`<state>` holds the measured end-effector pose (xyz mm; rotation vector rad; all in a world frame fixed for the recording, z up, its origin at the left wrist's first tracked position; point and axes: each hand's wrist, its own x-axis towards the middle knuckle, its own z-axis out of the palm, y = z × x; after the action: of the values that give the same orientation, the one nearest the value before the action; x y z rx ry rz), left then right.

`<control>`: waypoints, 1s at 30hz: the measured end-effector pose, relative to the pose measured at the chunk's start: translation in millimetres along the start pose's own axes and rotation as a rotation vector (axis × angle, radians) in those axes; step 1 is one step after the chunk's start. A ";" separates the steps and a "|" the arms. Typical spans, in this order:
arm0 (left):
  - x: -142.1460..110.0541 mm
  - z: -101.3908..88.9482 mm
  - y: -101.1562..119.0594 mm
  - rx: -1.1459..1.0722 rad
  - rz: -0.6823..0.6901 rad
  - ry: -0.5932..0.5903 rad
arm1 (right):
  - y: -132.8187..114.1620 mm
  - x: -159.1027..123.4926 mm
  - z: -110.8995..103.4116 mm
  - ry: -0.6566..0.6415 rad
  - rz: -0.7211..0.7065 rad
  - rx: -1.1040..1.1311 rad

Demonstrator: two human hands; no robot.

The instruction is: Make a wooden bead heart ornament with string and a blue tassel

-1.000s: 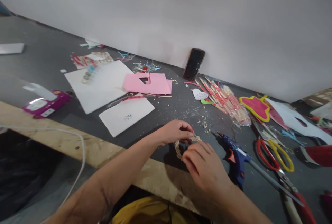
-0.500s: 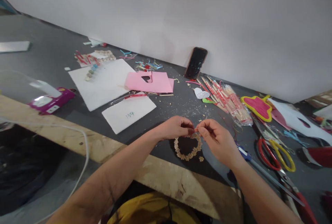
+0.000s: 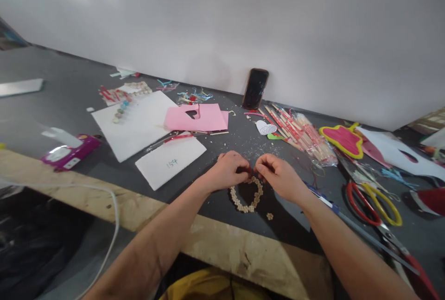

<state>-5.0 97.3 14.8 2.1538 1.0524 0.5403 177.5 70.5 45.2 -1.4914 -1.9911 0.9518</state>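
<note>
In the head view, a ring point(image 3: 246, 208) of small beige flower-like pieces lies at the dark table's near side. My left hand point(image 3: 232, 170) pinches at the top of the ring, its thumb and fingers closed there. Just to the right, my right hand point(image 3: 280, 178) is also closed in a pinch by the ring's upper right; what sits between those fingertips is too small to make out. A single loose beige flower piece point(image 3: 270, 216) lies below the ring, apart from it.
White board marked 154 point(image 3: 167, 168), pink paper point(image 3: 208, 117) and a purple device point(image 3: 71, 151) are to the left. A phone point(image 3: 255, 89) leans on the wall. Bundled sticks point(image 3: 297, 135) and red-and-yellow-handled scissors point(image 3: 361, 205) lie right. Wooden edging point(image 3: 239, 249) runs along the front.
Both hands have shifted slightly left and their fingertips have drawn a little apart. The ring has moved left with them and looks narrower. The loose flower piece stays on the table.
</note>
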 end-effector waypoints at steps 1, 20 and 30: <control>-0.1 -0.4 -0.8 0.029 0.000 0.008 | 0.1 1.2 0.0 -0.003 -0.009 -0.013; -4.8 -10.6 -6.0 0.237 -0.015 0.004 | -13.5 -31.0 -3.4 -0.244 0.008 -0.131; -8.6 -13.8 -3.5 0.309 -0.020 -0.017 | -13.5 -34.0 12.7 -0.252 -0.009 -0.280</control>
<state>-20.3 97.2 21.2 2.4058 1.2119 0.3675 170.0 32.6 48.4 -1.5684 -2.3923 0.9255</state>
